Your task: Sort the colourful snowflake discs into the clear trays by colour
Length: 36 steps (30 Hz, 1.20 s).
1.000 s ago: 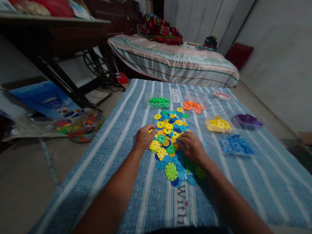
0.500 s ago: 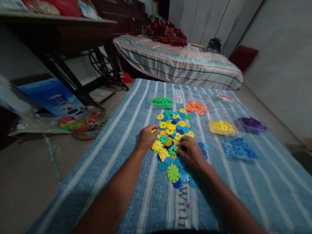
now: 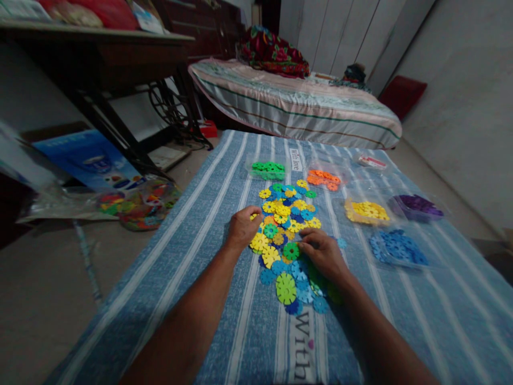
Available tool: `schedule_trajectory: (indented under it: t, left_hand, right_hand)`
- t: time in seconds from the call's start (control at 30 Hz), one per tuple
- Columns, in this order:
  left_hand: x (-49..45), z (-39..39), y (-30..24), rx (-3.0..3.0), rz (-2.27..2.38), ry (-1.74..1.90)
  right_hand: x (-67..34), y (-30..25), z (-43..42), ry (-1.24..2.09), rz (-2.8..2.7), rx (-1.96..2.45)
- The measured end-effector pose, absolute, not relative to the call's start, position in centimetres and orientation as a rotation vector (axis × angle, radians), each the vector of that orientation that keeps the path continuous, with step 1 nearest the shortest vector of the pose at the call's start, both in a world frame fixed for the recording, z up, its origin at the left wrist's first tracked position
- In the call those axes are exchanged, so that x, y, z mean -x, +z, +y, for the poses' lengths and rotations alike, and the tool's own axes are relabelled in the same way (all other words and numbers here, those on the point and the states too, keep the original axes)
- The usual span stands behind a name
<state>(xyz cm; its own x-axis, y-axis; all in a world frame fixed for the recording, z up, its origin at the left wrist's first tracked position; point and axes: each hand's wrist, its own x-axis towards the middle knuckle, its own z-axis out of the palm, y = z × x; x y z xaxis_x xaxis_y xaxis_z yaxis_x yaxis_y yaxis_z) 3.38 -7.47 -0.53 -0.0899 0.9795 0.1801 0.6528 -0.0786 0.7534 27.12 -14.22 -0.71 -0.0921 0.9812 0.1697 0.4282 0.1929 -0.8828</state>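
Note:
A loose pile of notched plastic snowflake discs (image 3: 281, 210) in yellow, blue, green and orange lies along the middle of the striped cloth. My left hand (image 3: 242, 227) is at the pile's left edge, thumb and fingers curled together. A bit of yellow shows at its fingertips; whether it is held is unclear. My right hand (image 3: 323, 251) is over the pile's right side, with a green snowflake disc (image 3: 291, 251) pinched at the fingertips. Nearer me lie a lime green disc (image 3: 286, 289) and several blue discs (image 3: 303, 291). The right hand and forearm hide part of the pile.
Clear plastic boxes hold sorted discs: green (image 3: 268, 170), orange (image 3: 324, 179), yellow (image 3: 366, 211), purple (image 3: 417, 206) and blue (image 3: 398, 247). A small clear box (image 3: 372, 161) with something red and white stands at far right. Beyond the table is a bed (image 3: 296, 109).
My right hand has drawn slightly right, and the green disc at its fingertips now shows more fully, shifted right. My left hand has barely moved.

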Motion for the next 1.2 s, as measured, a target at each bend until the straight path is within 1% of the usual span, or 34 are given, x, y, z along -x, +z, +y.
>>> schedule_trajectory:
  t: [0.27,0.5,0.73,0.83,0.97,1.03,1.1,1.2]
  left_hand:
    - [-3.4,-7.4,-0.6,-1.767,1.767,1.022]
    - [-3.5,-7.5,-0.6,-1.773,1.765,1.024]
    - [-3.5,-7.5,-0.4,-1.776,1.764,1.017]
    - [-3.4,-7.3,-0.4,-1.783,1.758,1.009]
    - [-3.4,-7.3,-0.5,-1.787,1.754,1.01]
    - [-3.4,-7.3,-0.4,-1.783,1.758,1.008]
    - [-3.4,-7.4,-0.3,-1.781,1.764,1.004]
    - [-3.5,-7.4,-0.3,-1.787,1.763,1.006]
  right_hand:
    - [-27.1,-0.1,-14.3,0.868,-1.56,1.37]
    - [-27.4,-0.1,-14.0,0.717,-1.559,1.357]
    - [-28.4,0.6,-13.7,0.656,-1.514,1.387]
    - [-30.9,1.7,-12.3,0.43,-1.497,1.401]
    - [-35.4,3.6,-10.0,-0.184,-1.354,1.515]
    - [-36.4,3.9,-9.6,-0.329,-1.335,1.534]
    - [-36.0,3.6,-10.1,-0.263,-1.451,1.495]
    - [-33.2,2.1,-11.8,0.041,-1.763,1.355]
